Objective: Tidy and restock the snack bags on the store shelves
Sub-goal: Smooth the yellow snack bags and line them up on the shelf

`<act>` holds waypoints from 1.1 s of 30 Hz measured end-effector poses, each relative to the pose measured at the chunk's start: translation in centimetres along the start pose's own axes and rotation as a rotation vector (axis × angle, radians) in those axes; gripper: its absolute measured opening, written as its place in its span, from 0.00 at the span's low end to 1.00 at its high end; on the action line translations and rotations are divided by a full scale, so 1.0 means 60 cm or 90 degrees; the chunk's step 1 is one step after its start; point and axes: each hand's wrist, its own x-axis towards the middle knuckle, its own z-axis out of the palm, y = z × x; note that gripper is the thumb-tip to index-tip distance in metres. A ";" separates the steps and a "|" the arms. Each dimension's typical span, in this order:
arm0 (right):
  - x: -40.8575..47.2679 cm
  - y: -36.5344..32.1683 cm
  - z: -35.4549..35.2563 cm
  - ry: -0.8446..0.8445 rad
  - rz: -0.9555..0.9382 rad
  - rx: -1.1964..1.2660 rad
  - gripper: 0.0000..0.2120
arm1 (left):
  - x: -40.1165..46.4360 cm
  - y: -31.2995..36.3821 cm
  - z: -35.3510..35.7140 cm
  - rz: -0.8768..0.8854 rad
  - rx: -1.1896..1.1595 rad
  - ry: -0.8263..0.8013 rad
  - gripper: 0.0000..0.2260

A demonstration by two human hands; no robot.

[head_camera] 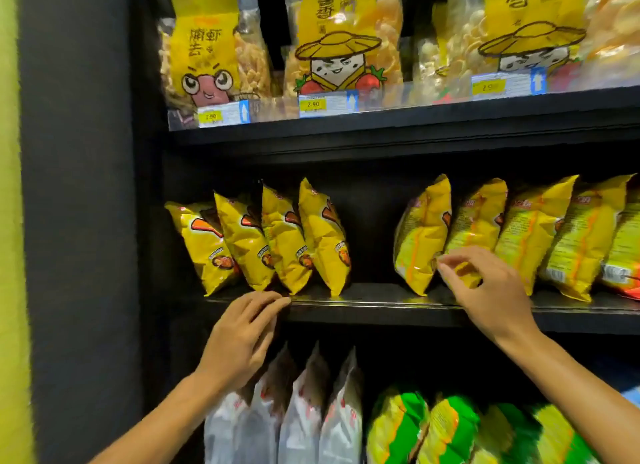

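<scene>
- The leftmost bag of the right group (420, 236) stood on the middle shelf (374, 306), long axis upright, leaning right, just up-left of your right hand (491, 287).
- That hand was nearer, fingers loosely apart, fingertips at the bag's edge; grip unclear.
- Your left hand (242, 339) lay open, fingertips on the shelf lip.
- Four yellow bags (263, 242) left of the gap; at least five right.

Black shelving unit (398, 141), dark side panel (83, 221), lime-green wall (10, 221) at left, dim light
</scene>
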 end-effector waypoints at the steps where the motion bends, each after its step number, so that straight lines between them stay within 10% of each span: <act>1: 0.001 -0.026 0.010 -0.012 -0.030 0.007 0.05 | -0.013 -0.010 0.004 -0.008 0.000 -0.006 0.21; 5: 0.010 -0.142 0.083 -0.123 -0.074 0.044 0.10 | -0.026 -0.034 0.032 -0.064 0.042 0.018 0.23; 15: 0.066 -0.216 0.255 -0.263 0.348 -0.020 0.52 | -0.031 -0.058 0.058 -0.150 -0.011 0.083 0.25; 29: 0.013 -0.230 0.150 -0.121 0.224 -0.108 0.43 | -0.033 -0.045 0.023 -0.163 -0.031 0.008 0.24; 33: -0.035 -0.258 0.055 -0.065 0.185 -0.066 0.45 | -0.017 0.046 -0.037 -0.241 -0.356 0.098 0.23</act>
